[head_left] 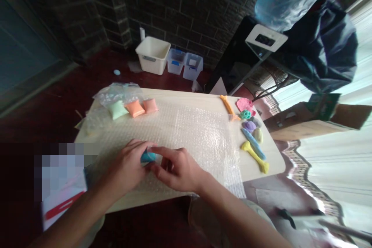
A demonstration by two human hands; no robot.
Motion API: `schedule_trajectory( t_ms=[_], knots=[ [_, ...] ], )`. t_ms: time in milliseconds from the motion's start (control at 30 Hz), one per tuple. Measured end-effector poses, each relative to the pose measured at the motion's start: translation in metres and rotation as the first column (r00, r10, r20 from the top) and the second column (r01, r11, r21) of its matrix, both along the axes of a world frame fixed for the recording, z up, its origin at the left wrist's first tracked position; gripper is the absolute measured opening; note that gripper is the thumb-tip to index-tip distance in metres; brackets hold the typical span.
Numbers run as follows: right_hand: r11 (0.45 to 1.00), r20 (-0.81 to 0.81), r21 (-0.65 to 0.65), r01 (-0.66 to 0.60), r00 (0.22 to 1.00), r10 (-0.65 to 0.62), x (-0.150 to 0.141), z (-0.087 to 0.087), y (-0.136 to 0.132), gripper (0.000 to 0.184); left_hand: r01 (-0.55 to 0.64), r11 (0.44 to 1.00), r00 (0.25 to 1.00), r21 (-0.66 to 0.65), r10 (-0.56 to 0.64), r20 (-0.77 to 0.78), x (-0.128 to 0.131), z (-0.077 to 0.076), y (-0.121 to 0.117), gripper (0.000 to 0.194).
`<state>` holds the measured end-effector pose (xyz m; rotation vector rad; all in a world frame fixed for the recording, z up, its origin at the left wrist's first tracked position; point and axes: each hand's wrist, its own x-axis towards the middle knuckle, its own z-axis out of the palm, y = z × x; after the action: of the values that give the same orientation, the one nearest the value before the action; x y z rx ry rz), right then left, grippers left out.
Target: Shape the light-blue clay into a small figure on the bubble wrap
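Over the near left part of the table, my left hand (130, 166) is closed around a small blue clay packet (148, 157), with part of it hidden by the fingers. My right hand (177, 166) meets it from the other side, index finger and thumb bent in a pinch at the packet's right edge. Light green (117, 109), orange (135, 108) and salmon packets (150, 105) lie in a row beyond my hands. Under both hands a sheet of bubble wrap (200, 135) covers much of the pale table (186, 95).
Along the right side are clay shapes: an orange bone (228, 105), a pink piece (244, 104), a green ball (245, 114), a purple lump (249, 126), a blue stick (254, 144) and a yellow bone (255, 157). Crumpled clear plastic (119, 92) sits back left. Bins (154, 56) stand on the floor.
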<state>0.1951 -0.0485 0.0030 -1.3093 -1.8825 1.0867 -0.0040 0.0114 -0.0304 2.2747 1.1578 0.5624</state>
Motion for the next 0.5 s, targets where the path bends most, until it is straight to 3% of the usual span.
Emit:
schedule_trajectory(
  t_ms=[100,267,400,500],
  knots=[
    [0.998,0.004,0.054,-0.008,1.000,0.007,-0.002,0.001,0.000,0.049,-0.055,0.996,0.982,-0.076,0.041,-0.183,-0.005,0.013,0.002,0.003],
    [1.000,-0.020,0.017,0.015,1.000,-0.014,-0.008,0.004,-0.002,0.040,-0.101,0.993,0.933,-0.055,0.075,-0.351,-0.003,0.029,-0.001,0.006],
    [0.999,0.007,-0.005,0.048,0.999,-0.048,-0.008,0.003,-0.003,0.038,-0.106,0.994,0.932,-0.003,0.098,-0.350,-0.001,0.025,-0.004,0.011],
    [0.998,0.012,-0.041,0.049,0.999,-0.049,-0.007,0.000,-0.003,0.041,-0.027,0.998,0.947,0.048,0.042,-0.320,-0.001,0.021,-0.006,0.015]
  ],
)
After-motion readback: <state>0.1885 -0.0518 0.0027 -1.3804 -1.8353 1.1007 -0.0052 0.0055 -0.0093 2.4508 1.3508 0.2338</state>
